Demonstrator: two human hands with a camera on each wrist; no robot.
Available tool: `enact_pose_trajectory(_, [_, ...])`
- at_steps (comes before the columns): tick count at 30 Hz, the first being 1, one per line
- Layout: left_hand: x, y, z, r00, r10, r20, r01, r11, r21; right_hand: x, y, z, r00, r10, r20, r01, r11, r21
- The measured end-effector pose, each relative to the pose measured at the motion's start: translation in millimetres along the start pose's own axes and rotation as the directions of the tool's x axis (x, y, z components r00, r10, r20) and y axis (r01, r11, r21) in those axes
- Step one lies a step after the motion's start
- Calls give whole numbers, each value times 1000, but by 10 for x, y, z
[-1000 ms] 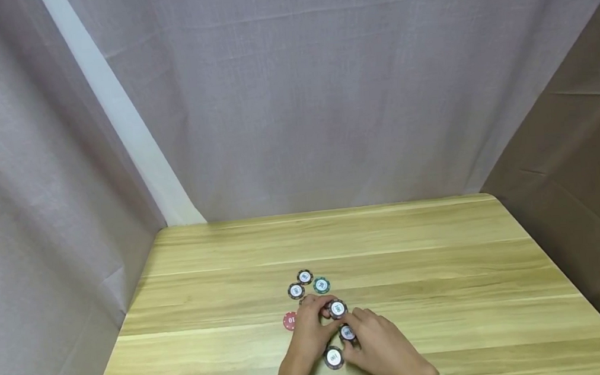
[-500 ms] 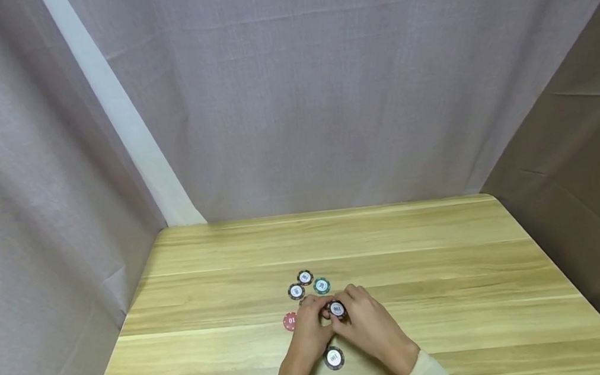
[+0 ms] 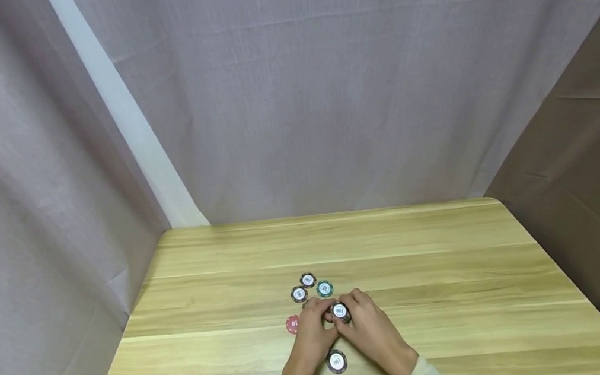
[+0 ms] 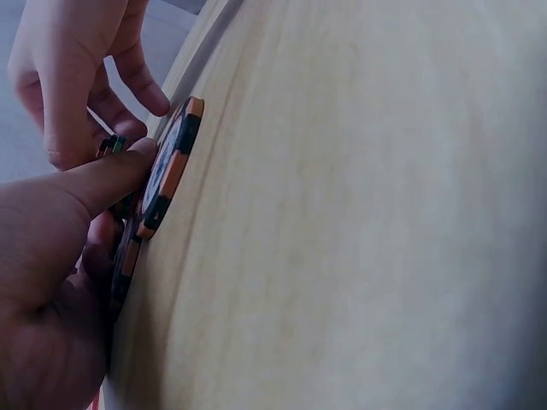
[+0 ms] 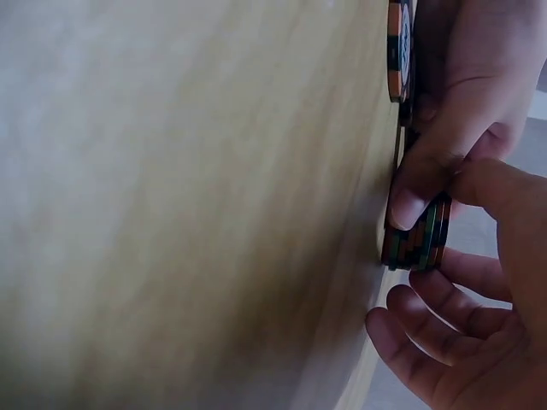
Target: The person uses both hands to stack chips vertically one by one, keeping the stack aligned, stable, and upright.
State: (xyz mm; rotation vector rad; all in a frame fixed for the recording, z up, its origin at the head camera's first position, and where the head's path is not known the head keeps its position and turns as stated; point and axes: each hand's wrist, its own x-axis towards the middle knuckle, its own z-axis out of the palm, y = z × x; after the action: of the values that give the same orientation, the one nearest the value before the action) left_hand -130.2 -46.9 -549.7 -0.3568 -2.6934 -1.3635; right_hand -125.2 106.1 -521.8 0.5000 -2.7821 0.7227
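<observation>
Between the two hands, in the head view, stands a small stack of poker chips (image 3: 340,311) with a black 100 chip on top. My left hand (image 3: 311,332) holds the stack from the left, its thumb pressed along the side in the right wrist view. From the right, my right hand (image 3: 371,331) pinches the upper chips (image 5: 438,226) between thumb and fingers. The edges in the stack show green, orange and black. Just in front of the hands a black 100 chip (image 3: 337,362) lies flat, overlapping another chip's edge in the left wrist view.
Beyond the left hand lie two black chips, one nearer (image 3: 299,294) and one farther (image 3: 308,279), and a green chip (image 3: 325,288). A red 10 chip (image 3: 293,324) is left of that hand, partly covered. Grey curtains (image 3: 326,119) rise behind the wooden table (image 3: 446,270).
My right hand has taken up the black chip from between the hands and brought it forward onto the stack. My left hand stays at the stack. The head view has shifted slightly.
</observation>
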Motion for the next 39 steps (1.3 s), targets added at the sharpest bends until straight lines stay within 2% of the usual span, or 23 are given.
enact_pose_trajectory(3, [-6, -4, 8, 1000, -9, 5, 9, 1000, 0, -11, 13, 4, 1000, 16, 6, -17, 999, 35])
enact_pose_trajectory(6, [-6, -16, 14, 1000, -15, 12, 15, 1000, 2, 5, 50, 24, 997, 57, 43, -61, 991, 118])
enact_pose_trajectory(10, [-5, -39, 7, 1000, -13, 11, 13, 1000, -6, 47, 139, 61, 986, 112, 127, -142, 954, 263])
enact_pose_trajectory(16, [-12, -62, -31, 999, -33, 20, 34, 999, -32, 56, 304, 78, 974, 47, 222, -133, 912, 388])
enact_pose_trajectory(22, [41, -44, -24, 999, -17, 41, 18, 1000, -25, 53, 443, 60, 965, 51, 257, -161, 888, 430])
enact_pose_trajectory(30, [140, -8, -26, 999, 13, 43, -13, 1000, -5, 77, 495, -53, 956, 67, 285, -204, 850, 485])
enact_pose_trajectory(36, [70, 17, 4, 1000, 1, 24, 0, 1000, -18, 1, 518, -45, 953, 85, 290, -230, 827, 513])
enact_pose_trajectory(39, [17, 1, -6, 1000, -15, 21, 16, 999, -34, -44, 501, 7, 951, 87, 297, -235, 828, 509])
